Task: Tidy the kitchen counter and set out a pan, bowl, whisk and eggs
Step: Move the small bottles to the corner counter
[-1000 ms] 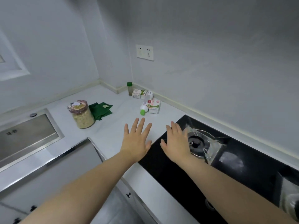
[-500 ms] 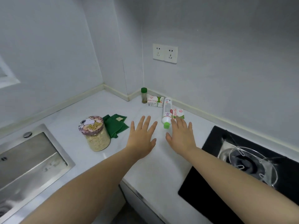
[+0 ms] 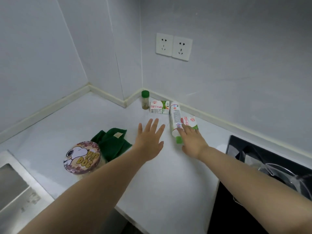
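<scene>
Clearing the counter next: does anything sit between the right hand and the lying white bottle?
Nothing visible does. The right hand is at the white bottle, fingertips overlapping it just above its green cap. A milk carton lies beside the bottle, not between.

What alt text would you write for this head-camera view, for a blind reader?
A person's right hand touches a green-capped white bottle lying on a kitchen counter; the left hand is spread open beside it. Nearby: a large jar, green cloth, two cartons, a spice jar.
</scene>
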`<action>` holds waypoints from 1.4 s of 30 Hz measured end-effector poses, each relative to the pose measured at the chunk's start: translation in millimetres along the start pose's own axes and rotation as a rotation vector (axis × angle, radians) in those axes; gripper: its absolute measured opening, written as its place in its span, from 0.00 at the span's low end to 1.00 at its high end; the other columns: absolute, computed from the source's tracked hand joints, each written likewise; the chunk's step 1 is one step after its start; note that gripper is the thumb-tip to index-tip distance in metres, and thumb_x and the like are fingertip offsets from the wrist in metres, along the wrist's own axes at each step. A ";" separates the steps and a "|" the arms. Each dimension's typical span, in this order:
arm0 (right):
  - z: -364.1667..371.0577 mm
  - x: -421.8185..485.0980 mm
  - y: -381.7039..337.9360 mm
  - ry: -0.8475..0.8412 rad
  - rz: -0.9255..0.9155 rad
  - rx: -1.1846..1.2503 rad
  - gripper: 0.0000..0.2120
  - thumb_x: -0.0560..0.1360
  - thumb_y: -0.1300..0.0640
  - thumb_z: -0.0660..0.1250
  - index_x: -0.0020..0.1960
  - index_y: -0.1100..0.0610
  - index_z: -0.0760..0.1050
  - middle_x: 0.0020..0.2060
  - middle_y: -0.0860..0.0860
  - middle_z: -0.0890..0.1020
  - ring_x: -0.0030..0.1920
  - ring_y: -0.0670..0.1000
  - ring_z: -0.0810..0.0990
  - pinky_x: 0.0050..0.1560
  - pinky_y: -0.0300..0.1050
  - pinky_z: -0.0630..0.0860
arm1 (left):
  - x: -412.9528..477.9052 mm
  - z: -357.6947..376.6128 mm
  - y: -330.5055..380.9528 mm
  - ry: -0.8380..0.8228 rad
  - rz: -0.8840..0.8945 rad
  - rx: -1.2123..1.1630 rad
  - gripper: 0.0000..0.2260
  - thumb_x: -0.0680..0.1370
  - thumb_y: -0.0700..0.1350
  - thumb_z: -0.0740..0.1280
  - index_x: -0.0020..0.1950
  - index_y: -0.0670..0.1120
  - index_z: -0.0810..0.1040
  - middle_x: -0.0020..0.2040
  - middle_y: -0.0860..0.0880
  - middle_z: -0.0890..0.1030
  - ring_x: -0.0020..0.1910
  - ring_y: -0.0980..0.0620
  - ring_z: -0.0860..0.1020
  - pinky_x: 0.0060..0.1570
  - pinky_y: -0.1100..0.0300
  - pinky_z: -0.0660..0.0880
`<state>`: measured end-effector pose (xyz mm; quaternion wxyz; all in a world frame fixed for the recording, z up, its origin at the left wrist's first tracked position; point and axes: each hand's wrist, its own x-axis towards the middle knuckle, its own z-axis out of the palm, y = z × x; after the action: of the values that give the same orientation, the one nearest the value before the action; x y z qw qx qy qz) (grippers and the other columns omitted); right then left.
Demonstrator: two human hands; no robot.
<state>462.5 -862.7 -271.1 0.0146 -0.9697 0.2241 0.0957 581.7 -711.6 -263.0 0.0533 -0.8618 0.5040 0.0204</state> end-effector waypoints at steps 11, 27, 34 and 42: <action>16.2 109.4 28.9 -0.161 -0.273 -0.378 0.35 0.75 0.59 0.65 0.77 0.52 0.53 0.77 0.58 0.47 0.76 0.63 0.47 0.75 0.58 0.47 | 72.7 37.2 -32.4 -0.149 -0.097 -0.121 0.28 0.82 0.56 0.50 0.78 0.51 0.41 0.78 0.46 0.38 0.77 0.45 0.38 0.74 0.41 0.43; -59.9 134.5 5.1 0.453 0.177 0.943 0.25 0.68 0.50 0.75 0.61 0.56 0.71 0.46 0.46 0.77 0.47 0.49 0.76 0.47 0.44 0.74 | 108.7 18.5 -89.9 -0.091 -0.156 -0.167 0.31 0.81 0.48 0.57 0.78 0.49 0.43 0.78 0.45 0.41 0.77 0.44 0.42 0.75 0.44 0.47; -59.2 165.1 -3.4 0.562 0.348 1.006 0.25 0.68 0.47 0.74 0.58 0.56 0.70 0.45 0.48 0.78 0.45 0.51 0.78 0.45 0.48 0.77 | 151.6 15.0 -102.2 0.024 -0.212 -0.315 0.33 0.78 0.45 0.62 0.78 0.49 0.46 0.78 0.46 0.49 0.77 0.44 0.51 0.74 0.46 0.54; -54.4 194.1 -2.1 0.555 0.356 0.953 0.24 0.68 0.49 0.74 0.59 0.53 0.70 0.46 0.46 0.78 0.47 0.51 0.79 0.48 0.49 0.78 | 215.8 9.5 -116.6 0.112 -0.272 -0.450 0.33 0.78 0.46 0.64 0.78 0.50 0.49 0.78 0.47 0.52 0.74 0.42 0.58 0.69 0.47 0.63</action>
<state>644.2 -948.5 -255.0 0.3739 -0.7924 0.3974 -0.2728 789.4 -840.8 -283.4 -0.1655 -0.9115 0.3687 0.0768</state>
